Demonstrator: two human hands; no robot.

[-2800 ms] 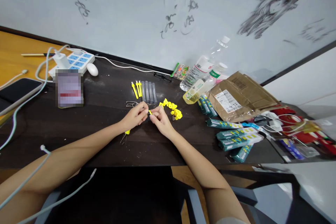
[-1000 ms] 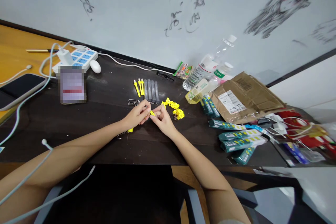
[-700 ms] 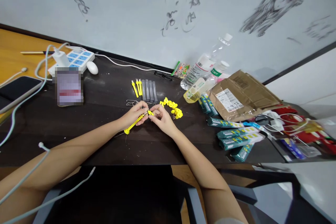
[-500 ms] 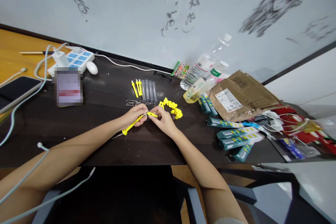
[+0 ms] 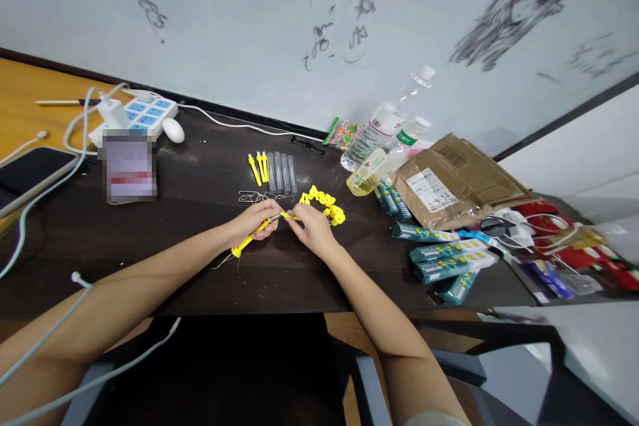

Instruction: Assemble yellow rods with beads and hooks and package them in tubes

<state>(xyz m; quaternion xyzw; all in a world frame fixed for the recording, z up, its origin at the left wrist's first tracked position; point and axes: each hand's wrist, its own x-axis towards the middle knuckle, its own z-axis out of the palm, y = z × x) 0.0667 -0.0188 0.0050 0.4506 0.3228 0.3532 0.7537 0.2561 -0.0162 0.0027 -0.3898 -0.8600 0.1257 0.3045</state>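
Observation:
My left hand [image 5: 254, 218] is closed around a yellow plastic rod [image 5: 245, 243] that slants down to the left. A thin bent wire [image 5: 223, 261] sticks out of its lower end, and a metal part shows at the upper end. Fingers of my right hand [image 5: 314, 227] pinch a small yellow plastic piece [image 5: 288, 215] at that upper end; the fingers partly hide it. Just beyond the hands lie metal wire hooks [image 5: 251, 197], several yellow rods with metal tips [image 5: 254, 170] and clear tubes [image 5: 282, 173]. Small yellow plastic parts [image 5: 322, 198] are scattered beyond my right hand.
Teal boxes [image 5: 452, 265], a cardboard parcel [image 5: 449, 176] and plastic bottles [image 5: 372, 136] crowd the right side of the dark table [image 5: 200, 293]. On the left are a power strip [image 5: 154, 110], a white mouse [image 5: 173, 130], a phone [image 5: 37, 173] and cables. A whiteboard [image 5: 224, 26] stands behind.
The small yellow piece in my right fingers has turned and looks narrower now. My right hand has rolled slightly over it. My left hand keeps hold of the rod.

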